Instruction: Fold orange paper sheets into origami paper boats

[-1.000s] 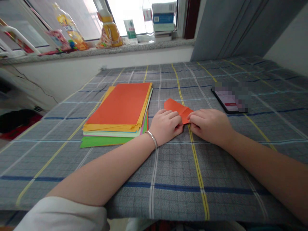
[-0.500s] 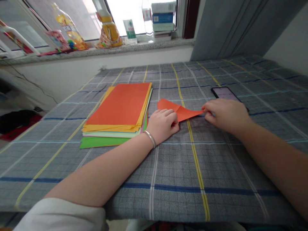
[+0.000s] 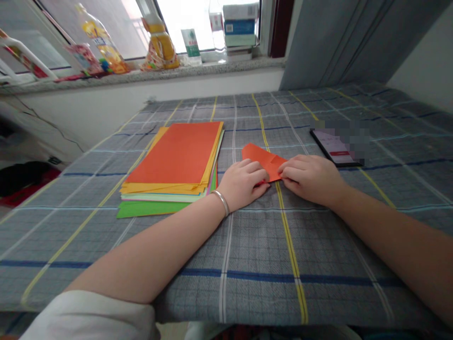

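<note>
A folded sheet of orange paper (image 3: 268, 159) lies on the checked tablecloth between my hands. My left hand (image 3: 244, 182) grips its near left edge with curled fingers; a silver bangle circles that wrist. On the opposite side, my right hand (image 3: 307, 177) pinches the paper's right edge, fingertips pressed together. Parts of the paper are hidden under the fingers of both hands. Left of my left hand is a stack of coloured paper (image 3: 177, 153), with orange on top and yellow, pale and green sheets showing beneath.
A phone (image 3: 336, 148) lies beyond my right hand, its screen partly blurred out. Along the windowsill (image 3: 198, 70) stand bottles (image 3: 102, 40), a green-and-white tube (image 3: 191, 45) and stacked boxes (image 3: 240, 26). A grey checked tablecloth (image 3: 255, 245) covers the table.
My right hand has moved left, close to my left hand, bringing the paper's right point over. The paper now looks shorter, and more of the phone shows.
</note>
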A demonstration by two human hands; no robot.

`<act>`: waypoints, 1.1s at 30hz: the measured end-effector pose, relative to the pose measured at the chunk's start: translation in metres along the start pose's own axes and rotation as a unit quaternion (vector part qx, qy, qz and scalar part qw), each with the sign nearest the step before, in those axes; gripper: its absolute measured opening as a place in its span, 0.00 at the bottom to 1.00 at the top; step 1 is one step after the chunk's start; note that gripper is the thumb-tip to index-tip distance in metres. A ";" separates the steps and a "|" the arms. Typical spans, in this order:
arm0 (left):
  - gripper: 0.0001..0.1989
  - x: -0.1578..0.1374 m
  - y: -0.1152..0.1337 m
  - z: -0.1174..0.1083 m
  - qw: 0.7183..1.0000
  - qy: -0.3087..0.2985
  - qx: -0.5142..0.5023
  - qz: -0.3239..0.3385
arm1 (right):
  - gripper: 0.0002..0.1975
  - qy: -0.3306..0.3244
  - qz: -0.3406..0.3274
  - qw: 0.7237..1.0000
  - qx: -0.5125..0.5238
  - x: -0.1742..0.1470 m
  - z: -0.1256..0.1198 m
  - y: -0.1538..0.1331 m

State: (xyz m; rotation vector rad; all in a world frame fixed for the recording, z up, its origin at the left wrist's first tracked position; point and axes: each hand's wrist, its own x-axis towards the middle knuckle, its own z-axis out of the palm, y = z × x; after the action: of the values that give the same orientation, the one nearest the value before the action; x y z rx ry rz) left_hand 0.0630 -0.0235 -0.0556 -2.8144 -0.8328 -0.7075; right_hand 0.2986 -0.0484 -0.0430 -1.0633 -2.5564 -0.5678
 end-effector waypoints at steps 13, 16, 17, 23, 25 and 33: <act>0.08 -0.005 -0.006 0.001 0.996 0.036 -0.049 -0.058 | 0.09 0.003 0.021 1.000 -0.015 -0.003 -0.004 0.000; 0.09 -0.004 -0.005 -0.002 0.994 0.059 -0.077 -0.054 | 0.10 0.052 0.007 0.998 -0.033 -0.002 -0.008 -0.004; 0.09 -0.004 -0.006 -0.001 0.993 0.059 -0.088 -0.056 | 0.10 0.059 0.006 0.997 -0.041 -0.002 -0.009 -0.005; 0.09 0.001 -0.015 0.016 0.988 0.001 -0.141 -0.063 | 0.10 -0.028 0.026 0.999 -0.032 0.001 -0.002 -0.006; 0.11 0.001 -0.016 0.017 0.991 -0.010 -0.118 -0.059 | 0.09 -0.052 0.036 0.998 -0.019 0.002 0.001 -0.006; 0.08 0.004 0.001 0.006 0.998 0.012 0.060 -0.002 | 0.14 -0.001 0.068 0.997 -0.044 0.005 0.000 -0.020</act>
State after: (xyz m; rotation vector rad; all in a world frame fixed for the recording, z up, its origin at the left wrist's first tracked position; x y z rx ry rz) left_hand 0.0693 -0.0210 -0.0587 -2.6941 -0.8486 -0.6670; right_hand 0.2802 -0.0585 -0.0451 -1.2568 -2.4575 -0.6470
